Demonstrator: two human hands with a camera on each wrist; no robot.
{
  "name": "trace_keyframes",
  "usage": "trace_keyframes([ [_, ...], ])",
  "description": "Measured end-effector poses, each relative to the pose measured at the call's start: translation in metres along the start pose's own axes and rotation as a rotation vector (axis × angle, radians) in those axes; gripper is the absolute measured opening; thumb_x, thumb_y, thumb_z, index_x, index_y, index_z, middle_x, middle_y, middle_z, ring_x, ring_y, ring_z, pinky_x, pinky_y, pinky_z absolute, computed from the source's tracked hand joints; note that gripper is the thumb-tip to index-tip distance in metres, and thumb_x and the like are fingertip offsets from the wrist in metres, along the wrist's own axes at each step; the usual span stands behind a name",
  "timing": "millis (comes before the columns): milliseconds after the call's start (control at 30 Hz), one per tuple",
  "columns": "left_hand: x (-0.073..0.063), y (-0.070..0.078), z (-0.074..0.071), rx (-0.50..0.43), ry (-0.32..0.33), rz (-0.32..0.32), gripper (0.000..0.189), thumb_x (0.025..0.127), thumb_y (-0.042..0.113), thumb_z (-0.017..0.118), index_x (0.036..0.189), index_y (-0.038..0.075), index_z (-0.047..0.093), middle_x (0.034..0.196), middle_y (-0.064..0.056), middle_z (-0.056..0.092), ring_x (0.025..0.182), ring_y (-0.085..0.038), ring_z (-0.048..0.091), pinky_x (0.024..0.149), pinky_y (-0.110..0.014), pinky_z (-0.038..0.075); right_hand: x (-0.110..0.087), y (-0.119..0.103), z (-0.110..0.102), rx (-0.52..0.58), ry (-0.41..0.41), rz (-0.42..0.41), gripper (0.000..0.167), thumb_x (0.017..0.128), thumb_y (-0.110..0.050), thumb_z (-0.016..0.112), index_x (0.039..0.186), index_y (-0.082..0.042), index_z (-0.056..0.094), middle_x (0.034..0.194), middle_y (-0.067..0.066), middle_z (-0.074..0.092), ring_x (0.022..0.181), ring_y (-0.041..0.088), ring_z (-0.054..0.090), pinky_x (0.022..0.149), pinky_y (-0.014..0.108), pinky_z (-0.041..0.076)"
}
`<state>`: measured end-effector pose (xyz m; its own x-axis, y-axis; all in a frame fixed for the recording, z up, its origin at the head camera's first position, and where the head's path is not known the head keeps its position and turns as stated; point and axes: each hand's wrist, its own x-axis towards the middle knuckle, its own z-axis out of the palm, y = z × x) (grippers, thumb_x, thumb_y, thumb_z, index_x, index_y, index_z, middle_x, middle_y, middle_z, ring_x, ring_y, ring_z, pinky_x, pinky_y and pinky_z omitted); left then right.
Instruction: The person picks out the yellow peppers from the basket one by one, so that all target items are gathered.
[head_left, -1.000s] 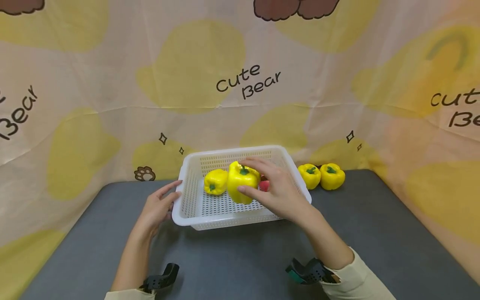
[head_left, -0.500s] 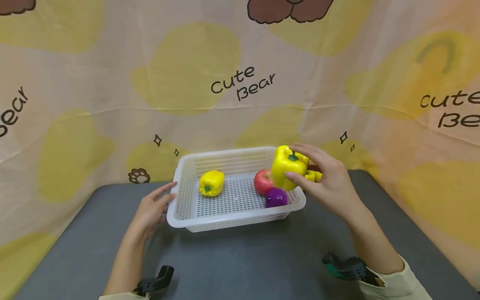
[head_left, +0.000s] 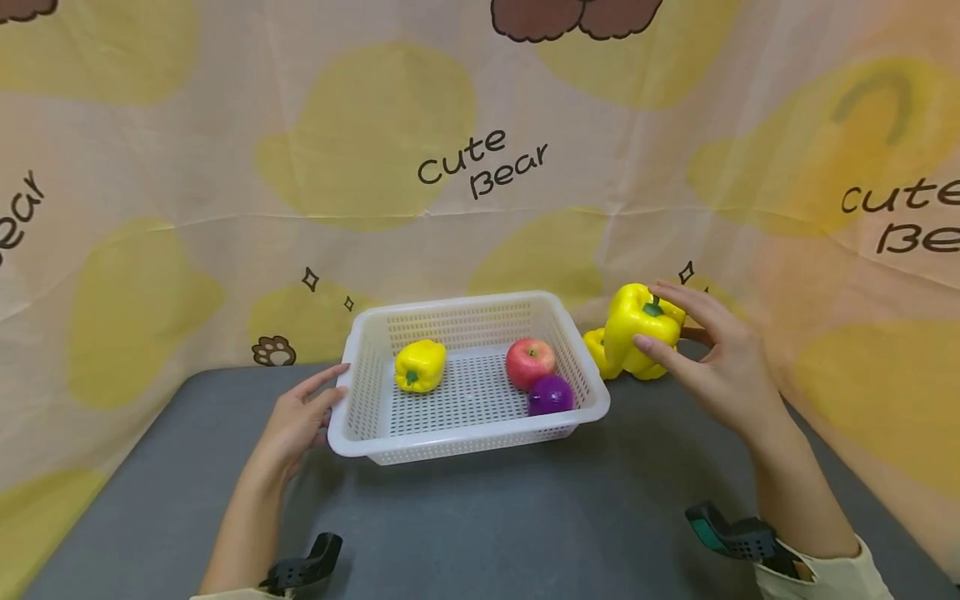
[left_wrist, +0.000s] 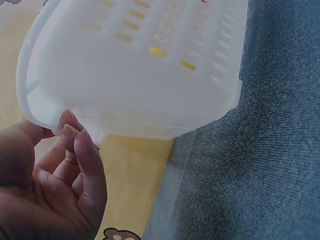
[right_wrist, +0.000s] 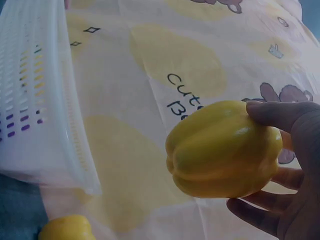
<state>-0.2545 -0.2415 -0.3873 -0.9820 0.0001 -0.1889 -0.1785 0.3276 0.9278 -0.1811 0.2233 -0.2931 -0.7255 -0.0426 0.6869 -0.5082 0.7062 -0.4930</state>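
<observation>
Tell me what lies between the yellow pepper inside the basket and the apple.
Nothing but the bare, perforated floor of the white basket lies between that yellow pepper and the apple, as the head view shows.

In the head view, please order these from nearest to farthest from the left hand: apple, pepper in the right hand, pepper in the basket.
1. Basket pepper, left half of the basket.
2. Apple, right half of the basket.
3. Held pepper, in the right hand, outside the basket.

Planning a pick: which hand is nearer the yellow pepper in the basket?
Left. The left hand grips the basket left of that pepper; the right hand holds another pepper beyond the opposite end.
</observation>
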Motion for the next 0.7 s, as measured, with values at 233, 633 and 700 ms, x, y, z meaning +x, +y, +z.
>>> trace_keyframes([
  [233,0.001,-0.002,-0.001,0.006,-0.011,0.007,0.056,0.105,0.038,0.051,0.157,0.026,0.038,0.14,-0.02,0.055,0.091,-0.013,0.068,0.075,-0.035,0.059,0.004,0.016,0.0,-0.044,0.028,0.079,0.058,0.085,-0.014,0.081,0.14,-0.02,0.061,0.143,0.008,0.061,0.122,0.002,0.055,0.084,-0.002,0.041],
  [633,0.003,-0.001,-0.001,0.034,-0.005,-0.017,0.057,0.104,0.039,0.051,0.158,0.026,0.037,0.141,-0.02,0.055,0.09,-0.011,0.069,0.074,-0.034,0.059,0.012,0.055,-0.013,-0.076,0.14,0.167,0.057,0.088,-0.017,0.079,0.141,-0.019,0.061,0.143,0.013,0.059,0.119,-0.004,0.052,0.081,-0.003,0.039],
  [700,0.002,0.0,-0.001,0.037,-0.001,-0.019,0.057,0.104,0.04,0.051,0.158,0.026,0.037,0.141,-0.02,0.055,0.09,-0.01,0.069,0.074,-0.034,0.059,0.013,0.061,-0.016,-0.074,0.164,0.17,0.056,0.087,-0.016,0.079,0.14,-0.019,0.061,0.142,0.014,0.06,0.115,-0.01,0.049,0.08,-0.003,0.04],
])
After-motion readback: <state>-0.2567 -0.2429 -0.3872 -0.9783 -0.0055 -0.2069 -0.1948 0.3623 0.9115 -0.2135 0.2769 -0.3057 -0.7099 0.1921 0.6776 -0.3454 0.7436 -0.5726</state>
